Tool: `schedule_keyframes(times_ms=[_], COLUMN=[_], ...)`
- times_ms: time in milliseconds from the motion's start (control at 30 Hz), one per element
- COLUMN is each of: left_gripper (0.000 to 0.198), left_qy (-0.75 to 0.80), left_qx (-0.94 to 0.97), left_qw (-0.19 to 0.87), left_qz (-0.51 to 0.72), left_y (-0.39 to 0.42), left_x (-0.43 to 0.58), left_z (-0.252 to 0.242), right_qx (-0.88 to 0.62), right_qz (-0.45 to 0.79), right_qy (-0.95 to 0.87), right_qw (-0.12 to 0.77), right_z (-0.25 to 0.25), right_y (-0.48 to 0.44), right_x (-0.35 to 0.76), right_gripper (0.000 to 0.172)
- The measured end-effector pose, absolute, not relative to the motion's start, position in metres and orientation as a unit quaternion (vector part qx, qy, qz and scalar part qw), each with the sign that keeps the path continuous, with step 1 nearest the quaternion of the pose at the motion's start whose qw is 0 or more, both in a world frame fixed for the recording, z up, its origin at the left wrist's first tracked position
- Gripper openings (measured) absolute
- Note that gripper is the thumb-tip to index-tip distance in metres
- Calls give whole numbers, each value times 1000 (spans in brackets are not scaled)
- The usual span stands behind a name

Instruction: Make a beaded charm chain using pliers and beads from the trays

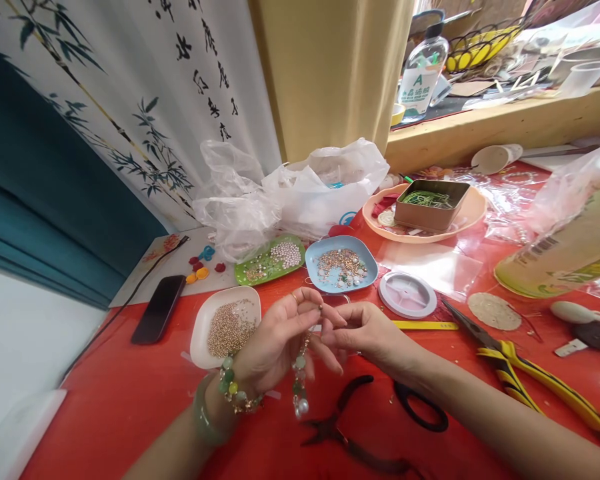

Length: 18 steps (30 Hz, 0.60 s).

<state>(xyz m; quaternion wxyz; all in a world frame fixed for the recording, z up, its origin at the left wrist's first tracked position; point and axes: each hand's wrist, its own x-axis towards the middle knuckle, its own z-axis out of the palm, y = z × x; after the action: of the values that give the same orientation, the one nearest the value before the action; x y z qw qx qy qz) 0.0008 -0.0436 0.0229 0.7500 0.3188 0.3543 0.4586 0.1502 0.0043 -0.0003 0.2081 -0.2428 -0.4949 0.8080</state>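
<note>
My left hand is closed, with a strand of green, clear and pearl beads hanging from its fingers. A tiny dark bead shows at its fingertips. My right hand meets it there, thumb and fingers pinched together; what they grip is too small to make out. On the left wrist are a green bead bracelet and a pale jade bangle. Close by stand a white dish of gold beads, a blue dish of mixed beads and a green dish of pearls.
Dark cutters and black scissors handles lie below my hands. Yellow-black pliers are at right, near a round lidded case. A phone lies at left. Behind are plastic bags and a tin.
</note>
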Motion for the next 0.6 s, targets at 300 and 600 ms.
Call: schedule_keyframes(times_ms=[300, 600], left_gripper=[21, 22], left_qy=[453, 515], left_qx=[344, 318], left_qw=[694, 670], left_qz=[442, 429], left_y=[-42, -36], left_x=[4, 5], left_z=[24, 14], right_qx=[-274, -338], right_qz=[796, 754], right_qy=[-483, -508], right_qw=[239, 245], right_z=[-9, -10], right_y=[4, 9], right_x=[151, 147], right_gripper=[16, 16])
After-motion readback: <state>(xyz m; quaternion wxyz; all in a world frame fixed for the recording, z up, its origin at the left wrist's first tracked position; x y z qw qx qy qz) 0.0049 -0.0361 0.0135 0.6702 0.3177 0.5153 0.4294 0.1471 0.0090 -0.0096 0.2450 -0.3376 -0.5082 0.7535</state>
